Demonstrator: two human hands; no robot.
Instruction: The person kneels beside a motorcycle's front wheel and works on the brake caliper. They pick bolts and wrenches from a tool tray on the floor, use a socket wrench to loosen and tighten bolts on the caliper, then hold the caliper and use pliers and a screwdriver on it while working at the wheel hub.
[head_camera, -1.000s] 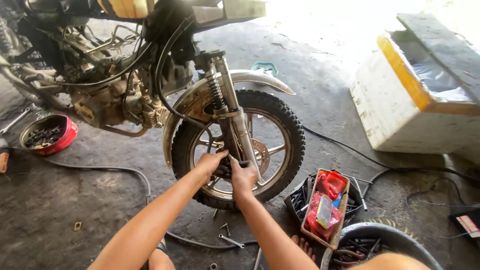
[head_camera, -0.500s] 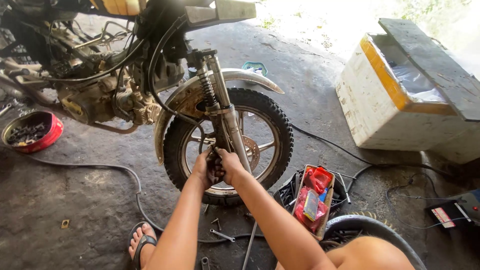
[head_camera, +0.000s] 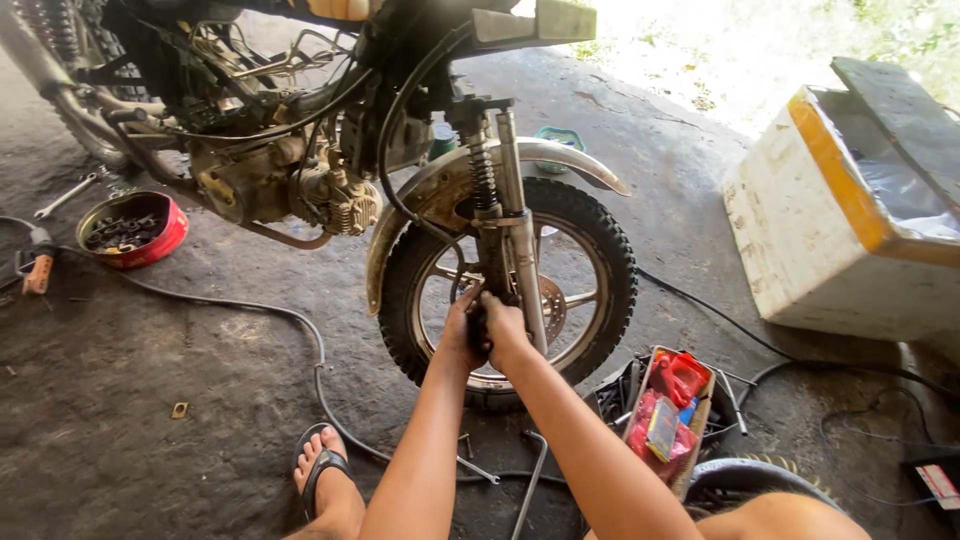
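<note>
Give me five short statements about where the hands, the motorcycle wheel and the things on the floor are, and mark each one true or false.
1. Both hands, left hand and right hand, are at the hub of the black knobby front wheel. True.
2. The round red tin bowl of dark metal parts sits on top of the white foam cooler box. False: it sits on the concrete floor beside the engine; the white foam cooler box is far to the right.
3. The front wheel is off the motorcycle. False: it sits in the silver fork.
4. A black hose lies across the floor. True.
5. A foot in a black sandal rests on the floor. True.
</note>
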